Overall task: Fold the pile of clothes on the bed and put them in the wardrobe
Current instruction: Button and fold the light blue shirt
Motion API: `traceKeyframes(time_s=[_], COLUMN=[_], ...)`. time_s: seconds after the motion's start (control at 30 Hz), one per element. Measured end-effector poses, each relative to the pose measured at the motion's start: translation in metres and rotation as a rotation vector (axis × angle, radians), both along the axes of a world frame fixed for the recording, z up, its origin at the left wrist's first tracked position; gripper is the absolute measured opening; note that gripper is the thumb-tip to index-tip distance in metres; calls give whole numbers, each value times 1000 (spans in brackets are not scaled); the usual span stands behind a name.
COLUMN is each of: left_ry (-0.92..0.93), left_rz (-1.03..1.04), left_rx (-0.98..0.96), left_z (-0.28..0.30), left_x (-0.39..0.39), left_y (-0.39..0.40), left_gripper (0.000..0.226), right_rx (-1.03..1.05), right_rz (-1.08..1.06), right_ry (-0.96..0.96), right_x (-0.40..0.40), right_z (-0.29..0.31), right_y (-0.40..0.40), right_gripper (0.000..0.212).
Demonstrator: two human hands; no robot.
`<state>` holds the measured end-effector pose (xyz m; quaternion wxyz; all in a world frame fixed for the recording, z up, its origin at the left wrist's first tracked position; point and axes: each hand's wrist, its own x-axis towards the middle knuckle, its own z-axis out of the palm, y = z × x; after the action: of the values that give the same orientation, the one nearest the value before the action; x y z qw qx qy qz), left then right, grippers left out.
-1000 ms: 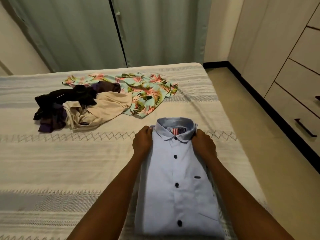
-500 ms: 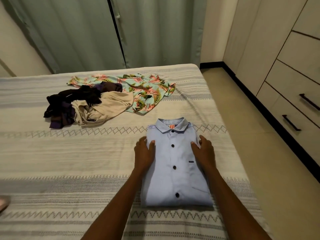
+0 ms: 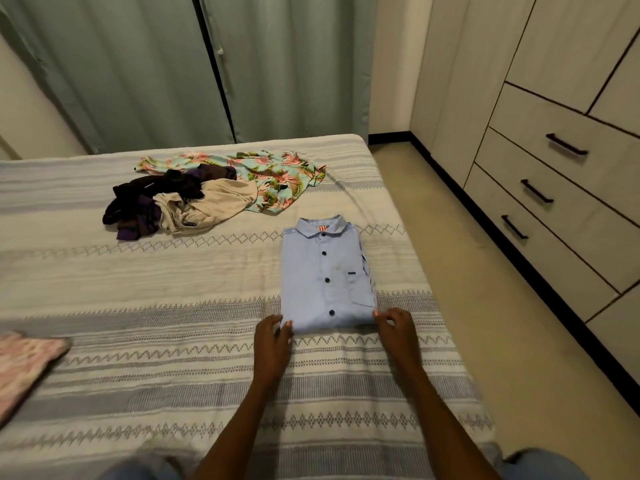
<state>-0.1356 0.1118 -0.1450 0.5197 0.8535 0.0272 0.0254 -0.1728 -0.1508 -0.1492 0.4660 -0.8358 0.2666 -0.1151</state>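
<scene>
The bed [image 3: 104, 306] carries a cream and grey striped woven cover with zigzag and diamond bands, and it fills most of the view. Behind it hang pale green pleated curtains [image 3: 138, 71]. On the right stands a light wood-look wardrobe [image 3: 568, 50] with three drawers that have dark bar handles, and a beige floor [image 3: 485, 306] runs between it and the bed.

A pink patterned cloth [image 3: 24, 362] is cut off at the left edge, so its kind is not clear. Bits of blue fabric at the bottom edge are blurred.

The folded light blue button shirt [image 3: 325, 278] lies flat on the right part of the bed, near the edge. Its long axis runs away from the person, with the collar at the far end and the folded hem at the near end.

The left hand [image 3: 272, 344] touches the near left corner of the shirt with loosely bent fingers. The right hand [image 3: 394, 329] is at the near right corner, its fingertips pinched lightly at the hem; how firm the hold is, I cannot tell.

Further back lies the unfolded pile: a turquoise floral shirt [image 3: 277, 174], a beige garment [image 3: 211, 206] and dark purple-black clothes [image 3: 145, 202], touching each other.
</scene>
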Motion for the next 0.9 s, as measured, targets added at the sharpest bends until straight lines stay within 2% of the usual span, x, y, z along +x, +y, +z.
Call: traceKeyframes(time_s=[0.1, 0.2, 0.37, 0.47, 0.6, 0.67, 0.73, 0.8, 0.87, 0.9], left_ry=[-6, 82, 309, 463, 508, 436, 289, 26, -218, -265], left_rz=[103, 94, 81, 59, 21, 9, 38, 5, -205, -314], left_rx=[47, 94, -90, -260, -285, -178, 54, 323, 578, 705], left_z=[8, 29, 37, 42, 32, 29, 30, 26, 13, 5], left_x=[-5, -5, 12, 7, -6, -8, -12, -17, -17, -14], left_y=[0, -5, -4, -3, 6, 6, 2, -1, 0, 1], left_gripper=[45, 25, 23, 26, 23, 23, 15, 33, 50, 61], right_rx=[-72, -153, -2, -27, -82, -100, -157, -295, -456, -526], right_rz=[-13, -1, 41, -13, -37, -27, -3, 96, 274, 347], right_ry=[54, 168, 223, 236, 309, 320, 257, 116, 31, 46], right_x=[-3, 2, 7, 0, -18, -20, -23, -28, -30, -29], right_z=[2, 7, 27, 26, 16, 20, 24, 22, 9, 2], right_y=[2, -1, 3, 4, 6, 8, 12, 17, 21, 22], right_gripper=[37, 47, 33, 26, 21, 22, 36, 57, 71, 72])
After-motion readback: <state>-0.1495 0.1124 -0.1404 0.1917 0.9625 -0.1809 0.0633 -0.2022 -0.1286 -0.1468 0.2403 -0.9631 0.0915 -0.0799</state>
